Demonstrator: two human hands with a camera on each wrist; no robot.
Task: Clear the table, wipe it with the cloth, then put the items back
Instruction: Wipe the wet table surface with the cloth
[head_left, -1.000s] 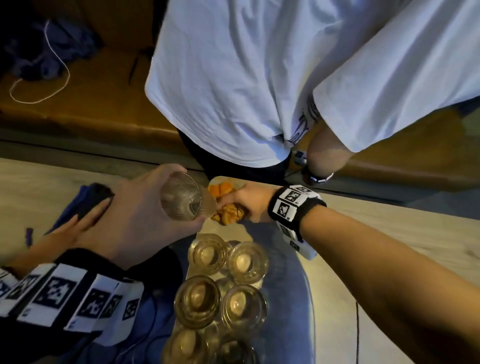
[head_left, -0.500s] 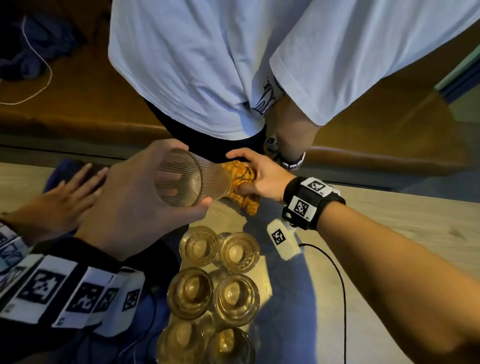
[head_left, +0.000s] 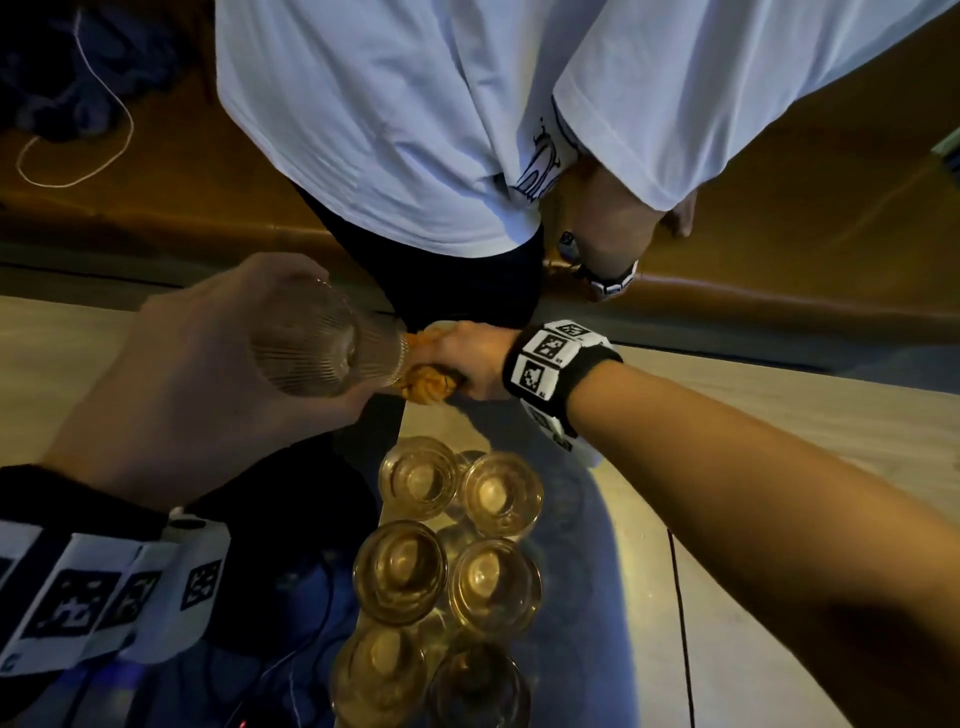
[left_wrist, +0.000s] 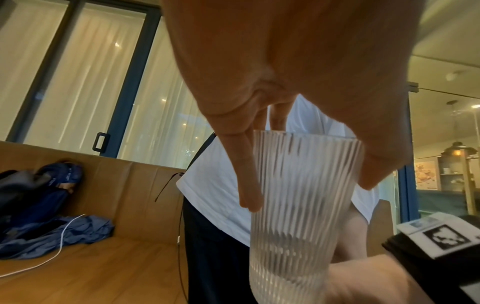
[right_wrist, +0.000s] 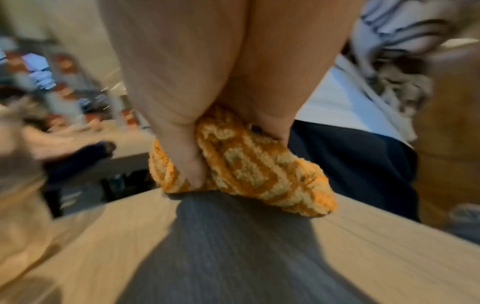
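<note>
Right hand (head_left: 475, 358) gripped the bunched orange cloth (right_wrist: 249, 164), fingers curled tight round it, pressing it on the wooden table (head_left: 779, 415) at the far edge, beyond the cluster of small glasses (head_left: 452, 551). Wrist view was blurred, so the hand was likely mid-stroke; a judgement. Left hand (head_left: 208, 384) held a ribbed tall glass (left_wrist: 298, 195) clear of the table, fingers and thumb wrapped round its upper part, the glass tilted in the head view and just left of the cloth. It looked empty or nearly so; could not tell for sure.

Six small glasses stood packed together, on the near side of the cloth, some touching. A second person in a white shirt (head_left: 389, 104) stood right at the table edge past the cloth. Dark clothes and a white cable (left_wrist: 52, 236) lay on the brown bench (left_wrist: 116, 257) behind, left of that person.

Step, as judged: wiping while the table was only partly cleared.

Risks:
- Stroke swinging back toward the small glasses could knock them; they sat close and would topple together.
- Tall glass held tilted, one-handed, near the moving cloth hand; a bump could slip it or spill any liquid.
- Cloth at the very edge might slide off or brush the standing person.
- Area under the small glasses stays unwiped unless they get moved.
</note>
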